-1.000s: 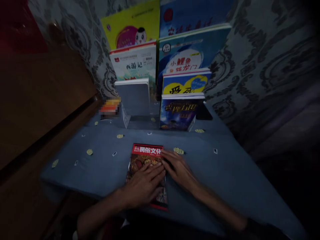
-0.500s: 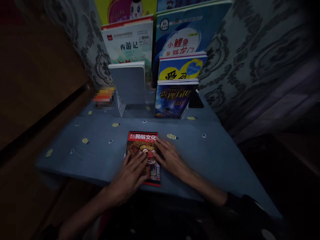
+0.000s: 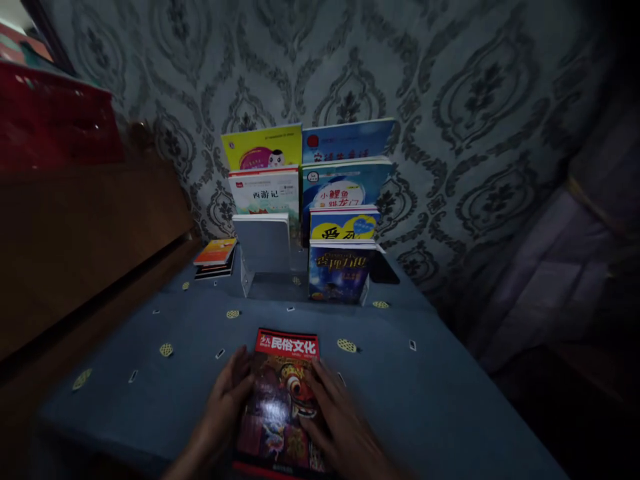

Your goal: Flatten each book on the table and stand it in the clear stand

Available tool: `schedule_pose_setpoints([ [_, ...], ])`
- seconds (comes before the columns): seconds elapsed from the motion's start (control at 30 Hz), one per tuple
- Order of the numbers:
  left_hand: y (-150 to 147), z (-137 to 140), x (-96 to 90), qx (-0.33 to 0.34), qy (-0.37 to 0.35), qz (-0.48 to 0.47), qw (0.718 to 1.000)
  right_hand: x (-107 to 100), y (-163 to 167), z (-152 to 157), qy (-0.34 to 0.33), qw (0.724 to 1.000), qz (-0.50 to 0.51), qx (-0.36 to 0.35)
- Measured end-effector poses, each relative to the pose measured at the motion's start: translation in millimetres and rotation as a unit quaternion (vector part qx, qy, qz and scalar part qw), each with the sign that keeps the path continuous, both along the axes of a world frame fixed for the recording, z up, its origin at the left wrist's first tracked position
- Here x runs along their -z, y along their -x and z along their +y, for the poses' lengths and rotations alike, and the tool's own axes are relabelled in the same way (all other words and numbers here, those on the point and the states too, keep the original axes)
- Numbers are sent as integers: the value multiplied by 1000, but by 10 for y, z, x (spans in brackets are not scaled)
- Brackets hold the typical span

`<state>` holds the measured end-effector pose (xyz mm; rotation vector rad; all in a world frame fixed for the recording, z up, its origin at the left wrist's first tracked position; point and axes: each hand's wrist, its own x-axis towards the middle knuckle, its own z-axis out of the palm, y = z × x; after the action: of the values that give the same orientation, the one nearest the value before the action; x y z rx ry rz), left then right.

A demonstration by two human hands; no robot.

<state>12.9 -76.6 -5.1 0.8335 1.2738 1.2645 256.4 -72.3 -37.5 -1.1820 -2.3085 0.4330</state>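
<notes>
A book point(image 3: 280, 400) with a red title band and a masked figure on its dark cover lies on the cloth-covered table, its lower end near the bottom of the view. Against its left edge rests my left hand point(image 3: 225, 393), fingers bent a little and thumb apart from them. My right hand point(image 3: 340, 427) reaches over the right edge, with stretched fingers and thumb spread on the cover. Neither hand is visibly closed around the book. Glare whitens part of the cover.
Beyond the book stands a clear stepped rack point(image 3: 260, 287) holding several upright books, including a dark blue one point(image 3: 340, 273). A small stack of books point(image 3: 215, 257) lies left of it, and a flat black object point(image 3: 385, 270) lies right. Patterned wall point(image 3: 345, 73) rises behind.
The view has tipped up, showing more wall. My left hand has slid off the cover to the book's left edge. My right hand has moved lower along the right side.
</notes>
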Motion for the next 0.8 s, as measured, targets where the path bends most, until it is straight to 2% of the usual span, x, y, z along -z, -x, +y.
schedule_pose_setpoints([
  [0.07, -33, 42, 19, 7, 26, -77, 997, 19, -13, -14, 18, 1000, 18, -5],
  [0.17, -106, 76, 22, 20, 41, -137, 989, 70, -19, 19, 56, 995, 74, 24],
  [0.23, -142, 86, -26, 17, 44, -155, 987, 82, -18, 92, 77, 984, 142, 69],
  [0.3, -159, 93, -102, 14, 41, -165, 985, 31, -13, 179, 115, 966, 217, 85],
  [0.4, -151, 128, -232, -6, 29, -157, 987, -195, 18, 275, 208, 930, 303, 26],
  [0.5, -112, 231, -402, -36, 11, -136, 990, -533, 88, 344, 238, 904, 356, -7],
  [0.63, -12, 483, -771, -5, -90, -86, 992, -951, 216, 536, 204, 907, 365, -54],
  [0.73, 89, 657, -1000, 22, -168, -18, 985, -1111, 303, 702, 106, 930, 348, -57],
  [0.8, 156, 706, -1020, 21, -192, 20, 981, -1112, 342, 751, 32, 949, 311, -32],
])
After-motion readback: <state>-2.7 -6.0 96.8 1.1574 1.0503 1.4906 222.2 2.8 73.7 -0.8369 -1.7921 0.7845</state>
